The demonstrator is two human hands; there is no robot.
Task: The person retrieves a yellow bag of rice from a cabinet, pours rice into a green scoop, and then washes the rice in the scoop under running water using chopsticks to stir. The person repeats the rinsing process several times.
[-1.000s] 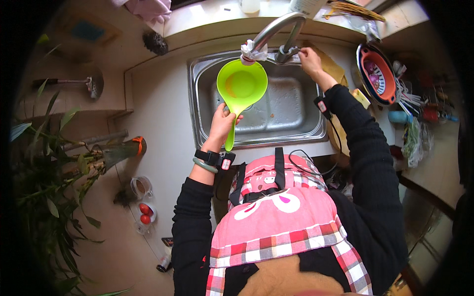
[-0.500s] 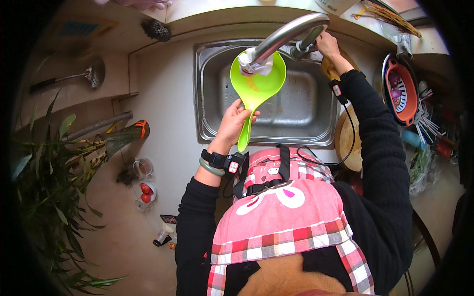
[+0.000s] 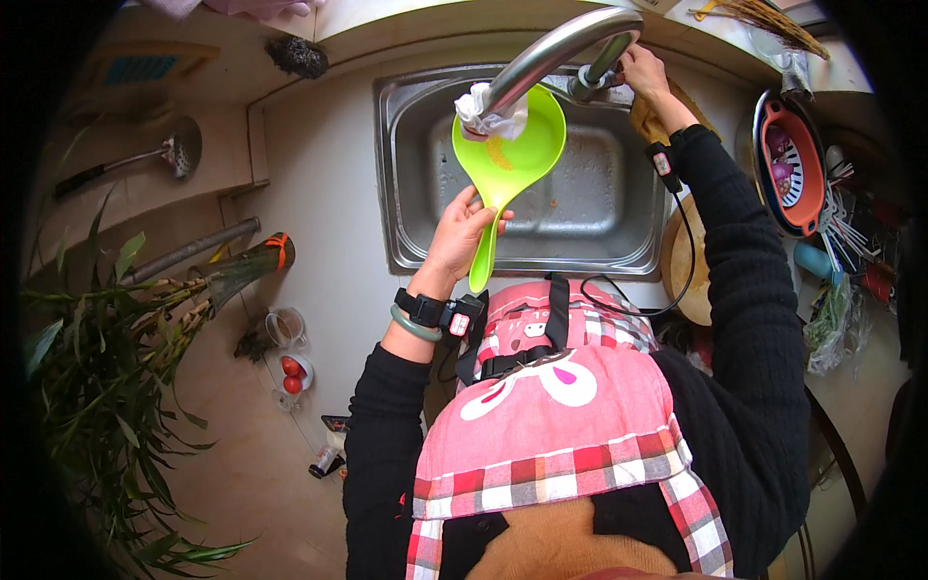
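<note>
My left hand (image 3: 460, 235) grips the handle of a lime-green ladle-shaped scoop (image 3: 512, 153), holding its bowl over the steel sink (image 3: 411, 164) right under the tap's spout. The curved metal tap (image 3: 551, 53) has a white cloth wrapped around its outlet (image 3: 480, 108). My right hand (image 3: 643, 70) rests on the tap's base lever at the back of the sink. A dark band with a small device sits on each wrist.
An orange-and-black colander (image 3: 793, 159) with utensils stands right of the sink. A round wooden board (image 3: 681, 261) lies by the sink's right corner. On the left are a skimmer ladle (image 3: 169, 155), a leafy plant (image 3: 106, 367) and small cups on the floor (image 3: 290, 362).
The scoop has moved up under the tap outlet and my right hand stays at the tap base. The view has shifted closer over the sink.
</note>
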